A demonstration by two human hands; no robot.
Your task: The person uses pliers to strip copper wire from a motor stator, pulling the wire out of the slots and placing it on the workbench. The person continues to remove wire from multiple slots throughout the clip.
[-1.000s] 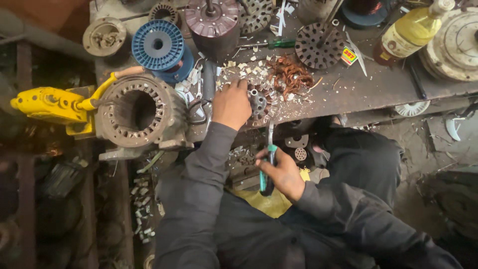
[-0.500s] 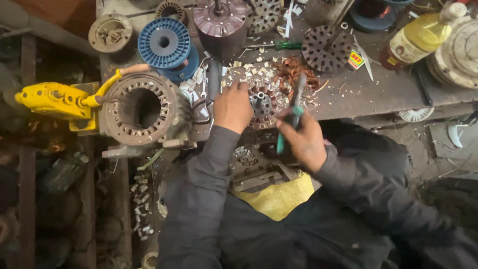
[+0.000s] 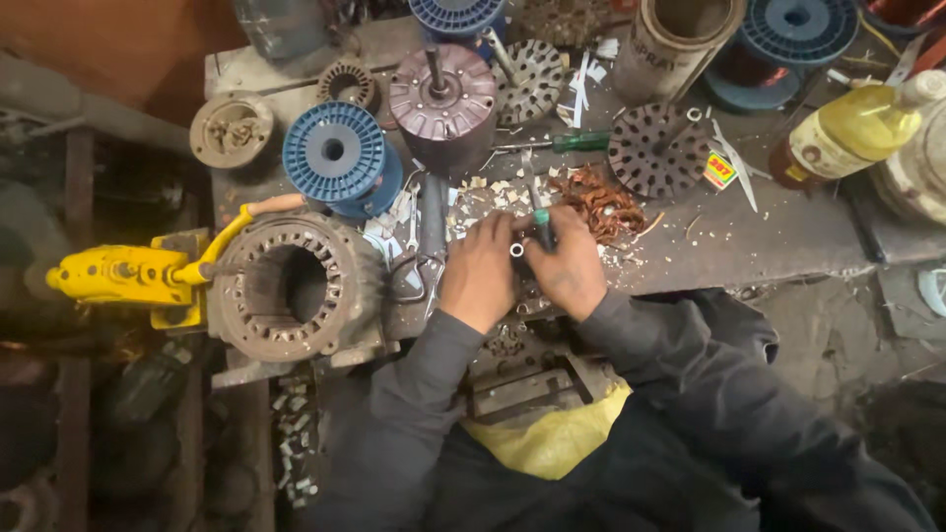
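The right hand [image 3: 570,271] is clamped on a green-handled screwdriver [image 3: 541,222]; the left hand [image 3: 480,271] pinches a small metal ring [image 3: 516,250] on the bench [image 3: 749,241], near a yellow-filled bottle [image 3: 852,133].

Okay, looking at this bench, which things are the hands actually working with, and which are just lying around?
In use:
left hand
right hand
teal-handled screwdriver gripped in the right hand
small metal ring part between both hands

Lying about:
large rusty ring-shaped motor stator
blue plastic wire spool
yellow-handled tool
yellow liquid bottle
green-handled screwdriver
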